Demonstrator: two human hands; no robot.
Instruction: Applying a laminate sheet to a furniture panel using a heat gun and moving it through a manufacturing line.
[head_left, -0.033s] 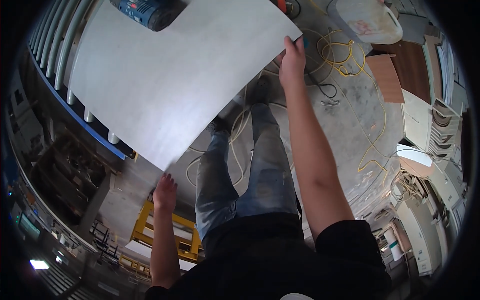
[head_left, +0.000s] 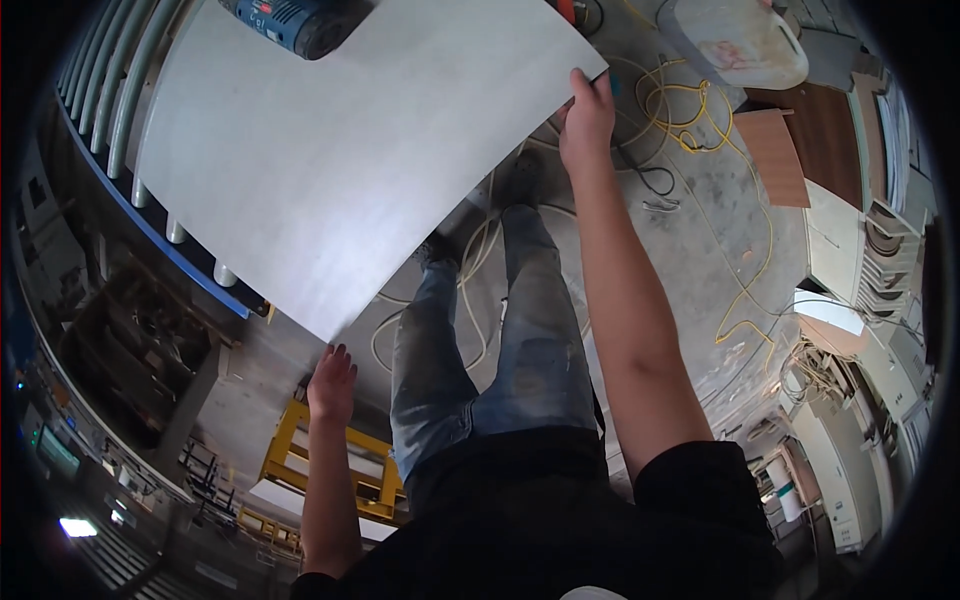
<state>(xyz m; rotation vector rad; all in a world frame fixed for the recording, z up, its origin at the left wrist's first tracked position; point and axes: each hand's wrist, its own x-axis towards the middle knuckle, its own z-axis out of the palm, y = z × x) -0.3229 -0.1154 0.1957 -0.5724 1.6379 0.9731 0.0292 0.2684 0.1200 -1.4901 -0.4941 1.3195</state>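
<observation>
Head view, looking down: I have my right hand (head_left: 588, 125) closed on the right-hand corner of a large, flat, light-grey sheet panel (head_left: 330, 150), the thumb near the top edge and the fingers partly hidden by it. My left hand (head_left: 331, 388) is loosely open, its fingers just below the panel's nearest corner; I cannot tell whether the fingertips touch it. My hands are well apart, one at each end of the edge that faces me.

I would judge the step in hand to be steadying and lining up the panel by its corners. From this stance, a further shift of it would call for a real hold at the left corner, to match the right, and an even push or turn so that the sheet does not swing.

The panel lies ahead of both hands, its near edge running slantwise from the left hand up to the right. On its left side it reaches over the pale tubular rollers (head_left: 127, 105) of a conveyor with a blue side rail (head_left: 197, 272). At the far edge, a blue, rounded, motor-like housing with a dark end (head_left: 285, 25) shows over the panel; whether it rests there I cannot tell. Beneath the near edge, a pale looped hose (head_left: 485, 240) lies on the grey concrete floor (head_left: 690, 250) around my feet.
</observation>
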